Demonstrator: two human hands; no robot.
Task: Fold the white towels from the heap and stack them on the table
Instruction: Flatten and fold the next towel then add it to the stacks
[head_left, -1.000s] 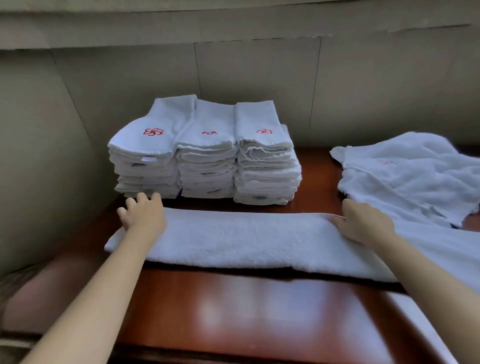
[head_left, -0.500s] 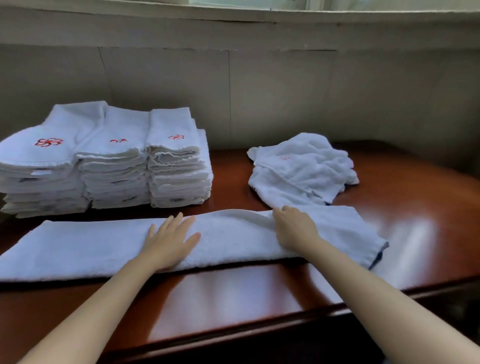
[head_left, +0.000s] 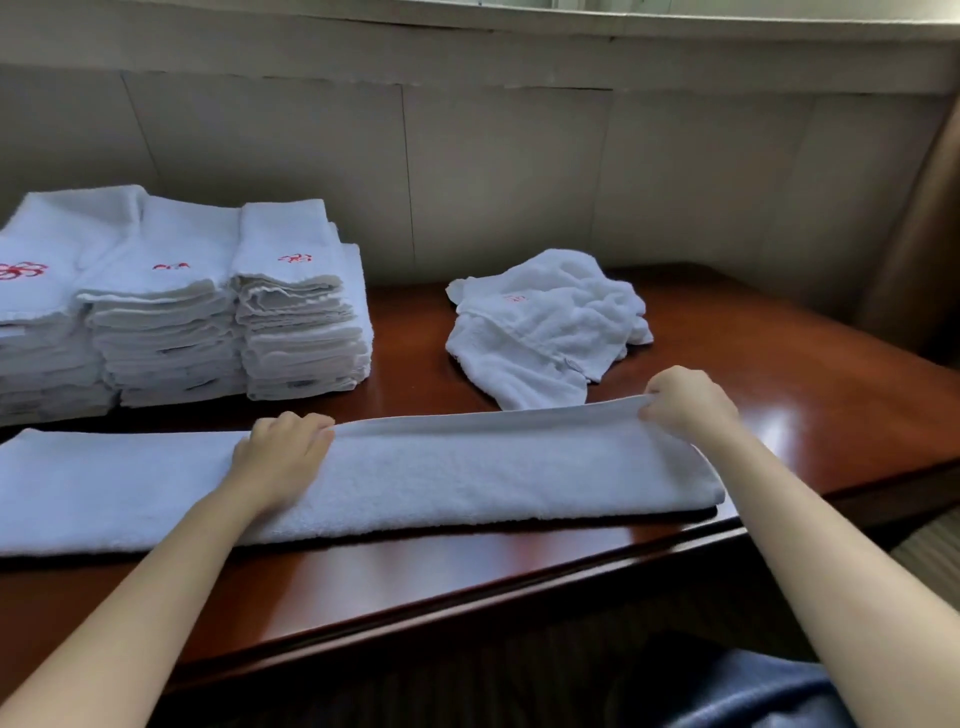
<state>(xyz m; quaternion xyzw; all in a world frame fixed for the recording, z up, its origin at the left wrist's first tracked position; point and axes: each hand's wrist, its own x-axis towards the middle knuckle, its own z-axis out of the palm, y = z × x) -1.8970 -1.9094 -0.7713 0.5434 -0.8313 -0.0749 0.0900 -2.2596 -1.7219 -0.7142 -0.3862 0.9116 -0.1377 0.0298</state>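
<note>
Glossy wooden table (head_left: 810, 395), both left hand (head_left: 283, 457) and right hand (head_left: 685, 402) pinching long towel's (head_left: 467, 473) far edge.

White towel (head_left: 415, 473), white heap (head_left: 545, 322) – stacked towels (head_left: 208, 312) white, red embroidered logos; table (head_left: 779, 374) glossy reddish-brown.

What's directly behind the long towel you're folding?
Three stacks of folded towels behind its left part, the loose heap behind its right. The table under the heap is hidden.

Long white towel (head_left: 415, 478) folded lengthwise at 6 o'clock; crumpled heap (head_left: 545, 327) at 1; folded stacks (head_left: 208, 306), seemingly three, at 10.
</note>
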